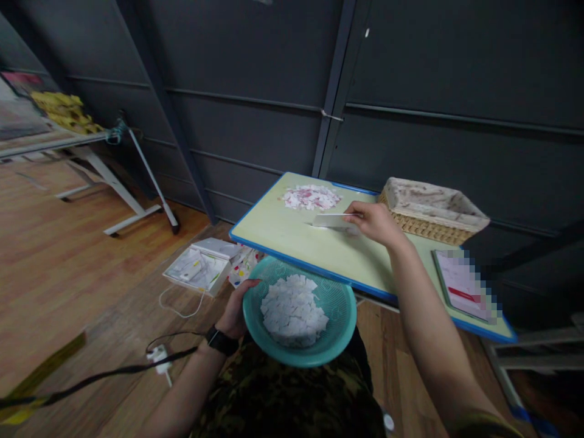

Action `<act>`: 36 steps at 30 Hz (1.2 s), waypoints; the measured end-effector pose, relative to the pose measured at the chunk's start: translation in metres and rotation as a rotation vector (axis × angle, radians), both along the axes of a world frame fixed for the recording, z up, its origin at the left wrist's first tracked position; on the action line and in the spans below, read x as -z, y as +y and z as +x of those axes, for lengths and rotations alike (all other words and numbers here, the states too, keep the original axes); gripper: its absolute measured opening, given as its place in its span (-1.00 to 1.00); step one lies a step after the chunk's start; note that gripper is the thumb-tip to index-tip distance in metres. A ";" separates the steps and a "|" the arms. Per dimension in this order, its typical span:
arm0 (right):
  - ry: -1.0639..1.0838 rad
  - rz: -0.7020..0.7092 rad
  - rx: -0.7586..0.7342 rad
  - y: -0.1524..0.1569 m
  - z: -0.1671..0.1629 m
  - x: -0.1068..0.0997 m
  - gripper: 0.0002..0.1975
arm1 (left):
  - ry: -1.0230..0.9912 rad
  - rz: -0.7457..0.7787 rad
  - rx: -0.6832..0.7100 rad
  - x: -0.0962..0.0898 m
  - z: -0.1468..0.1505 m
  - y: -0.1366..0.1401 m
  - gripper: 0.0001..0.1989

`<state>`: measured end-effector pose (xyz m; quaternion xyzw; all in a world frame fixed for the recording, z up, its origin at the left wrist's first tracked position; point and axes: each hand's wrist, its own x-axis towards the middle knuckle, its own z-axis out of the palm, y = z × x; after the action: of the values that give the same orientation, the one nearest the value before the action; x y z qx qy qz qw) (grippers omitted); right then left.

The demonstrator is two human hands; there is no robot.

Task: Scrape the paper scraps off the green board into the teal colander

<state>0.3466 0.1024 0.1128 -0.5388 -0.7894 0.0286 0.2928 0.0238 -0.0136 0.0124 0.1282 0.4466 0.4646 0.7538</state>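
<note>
My left hand [235, 309] grips the left rim of a teal plastic colander [342, 319], which sits at the table's front edge above my lap. Inside the colander lies a heap of small white paper pieces [294, 313]. Over the pale yellow tabletop [269, 219], my right hand [371, 220] pinches a flat white card [331, 220], its lower edge close to or on the table; I cannot tell if it touches. Behind the card, a flat pile of white and pinkish paper scraps [311, 197] is spread on the table.
A wicker basket [429, 225] with a cloth lining stands at the table's back right. A tablet [460, 285] lies at the right end. On the floor at left are an open white box [201, 267] and a power strip [159, 359] with cables. A dark panelled wall [255, 128] rises behind.
</note>
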 end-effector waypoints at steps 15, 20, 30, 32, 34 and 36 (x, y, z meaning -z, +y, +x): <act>-0.285 0.048 0.390 -0.030 -0.033 0.017 -0.78 | -0.015 0.002 0.043 0.007 0.001 0.000 -0.91; -0.160 0.135 0.397 -0.042 -0.037 0.023 -0.75 | 0.001 -0.033 0.005 0.006 0.001 -0.001 -0.97; -0.396 0.139 0.331 -0.090 -0.069 0.029 -0.73 | -0.023 -0.050 0.007 0.003 0.004 -0.002 -0.97; -0.404 0.141 0.337 -0.091 -0.076 0.028 -0.72 | -0.027 -0.066 0.021 0.004 0.003 -0.002 -0.95; -0.397 0.145 0.330 -0.091 -0.085 0.027 -0.72 | -0.022 -0.076 0.030 0.006 0.003 -0.003 -0.94; -0.408 0.133 0.277 -0.091 -0.097 0.027 -0.74 | -0.010 -0.072 0.022 0.007 0.003 -0.002 -0.96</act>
<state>0.2499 0.0114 0.0860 -0.6162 -0.7508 -0.1731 0.1633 0.0268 -0.0159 0.0052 0.1036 0.4576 0.4409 0.7652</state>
